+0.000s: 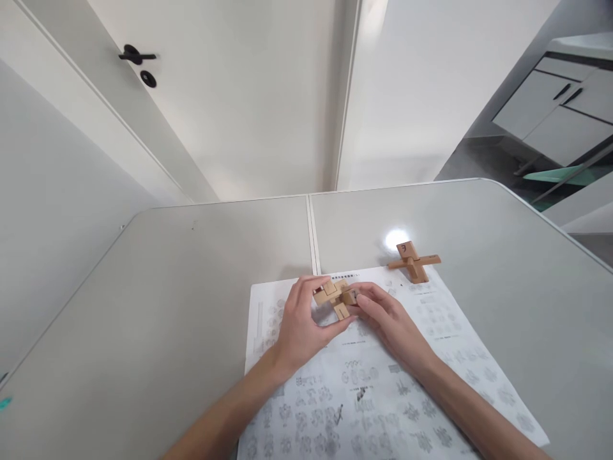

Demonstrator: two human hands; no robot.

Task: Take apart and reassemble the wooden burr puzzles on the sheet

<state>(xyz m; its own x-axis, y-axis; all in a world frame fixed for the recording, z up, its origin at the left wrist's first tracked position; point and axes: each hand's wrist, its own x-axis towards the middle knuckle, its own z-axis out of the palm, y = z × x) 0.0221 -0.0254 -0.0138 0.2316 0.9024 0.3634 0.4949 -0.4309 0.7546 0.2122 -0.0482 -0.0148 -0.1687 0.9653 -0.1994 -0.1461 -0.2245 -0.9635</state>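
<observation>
Between my hands is a light wooden interlocking puzzle [330,292] made of notched blocks, held a little above a printed sheet. My left hand [301,313] grips it from the left, fingers over the top and thumb reaching under its lower end. On the other side my right hand [383,313] pinches a block with a dark mark on its end, fingers curled round the right part. My fingers cover some of the puzzle. A second, browner wooden puzzle [412,263], cross-shaped with a written mark on one block, stands at the sheet's top right edge.
The large white printed sheet [354,396] with small diagrams lies under my hands on a grey folding table [191,306]. A seam runs down the table's middle. Beyond stand a white door [230,96] with a black handle and, at right, a white cabinet [565,102].
</observation>
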